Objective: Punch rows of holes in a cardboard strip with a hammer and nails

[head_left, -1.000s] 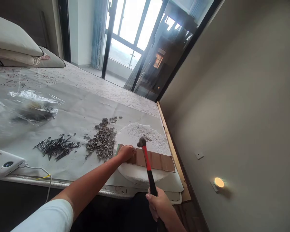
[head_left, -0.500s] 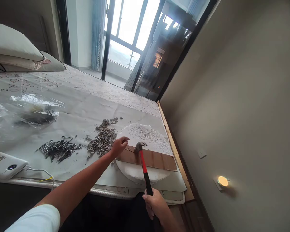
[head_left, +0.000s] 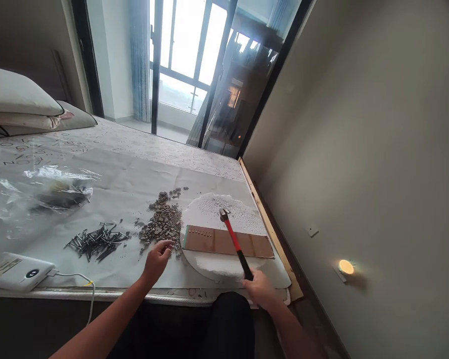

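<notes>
My right hand (head_left: 261, 289) is closed round the black grip of a claw hammer (head_left: 235, 242) with a red and black handle. The hammer's head is up over the far edge of a brown board (head_left: 224, 243). Rows of small nail heads (head_left: 200, 232) show at the board's left end. Under the board lies a round white foam slab (head_left: 209, 264), its far part pitted. My left hand (head_left: 157, 260) is left of the board, beside a gravel pile (head_left: 160, 222). Its fingers are loosely bent, thumb and forefinger apart, with nothing visible between them.
Loose nails (head_left: 97, 242) lie heaped on the grey sheet (head_left: 134, 174). Left of them are a clear plastic bag (head_left: 60, 192) and a white power bank (head_left: 18, 271) with a cable. A wooden rail (head_left: 264, 214) and the wall (head_left: 340, 149) bound the right side.
My left hand has drawn back from the board's nailed end, leftward and nearer to me. The hammer has moved up and right, away from the nail heads. The view has shifted slightly.
</notes>
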### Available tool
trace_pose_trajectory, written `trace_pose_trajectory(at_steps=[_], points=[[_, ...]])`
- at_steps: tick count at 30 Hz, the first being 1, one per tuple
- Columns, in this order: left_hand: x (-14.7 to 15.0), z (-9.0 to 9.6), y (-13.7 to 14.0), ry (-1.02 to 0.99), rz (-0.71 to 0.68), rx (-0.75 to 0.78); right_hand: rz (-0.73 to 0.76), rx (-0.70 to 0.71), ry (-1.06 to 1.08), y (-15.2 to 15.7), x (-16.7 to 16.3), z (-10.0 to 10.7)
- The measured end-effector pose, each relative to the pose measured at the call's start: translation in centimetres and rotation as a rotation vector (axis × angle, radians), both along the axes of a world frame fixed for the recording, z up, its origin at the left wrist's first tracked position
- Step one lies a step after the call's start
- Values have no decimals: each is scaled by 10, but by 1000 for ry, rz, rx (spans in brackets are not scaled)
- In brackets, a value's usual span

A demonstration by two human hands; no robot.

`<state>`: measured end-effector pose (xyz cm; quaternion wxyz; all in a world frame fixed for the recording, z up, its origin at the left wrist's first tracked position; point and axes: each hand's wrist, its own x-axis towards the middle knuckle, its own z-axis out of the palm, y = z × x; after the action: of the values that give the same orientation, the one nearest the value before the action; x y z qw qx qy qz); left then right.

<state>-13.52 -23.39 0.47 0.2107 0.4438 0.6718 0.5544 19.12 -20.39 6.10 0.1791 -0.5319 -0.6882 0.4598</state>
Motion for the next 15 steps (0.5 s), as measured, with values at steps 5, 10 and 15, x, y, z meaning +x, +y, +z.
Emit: trace_pose_trajectory(at_steps=[5,10,15], points=[[11,-3,-11,68,-65,-32,161,524,-728,77,9,45],[17,3,-13,173,-94,-18,246,621,-858,144,-9,58],[11,6,-14,241,-111,-4,349,658,-885,191,-28,45]])
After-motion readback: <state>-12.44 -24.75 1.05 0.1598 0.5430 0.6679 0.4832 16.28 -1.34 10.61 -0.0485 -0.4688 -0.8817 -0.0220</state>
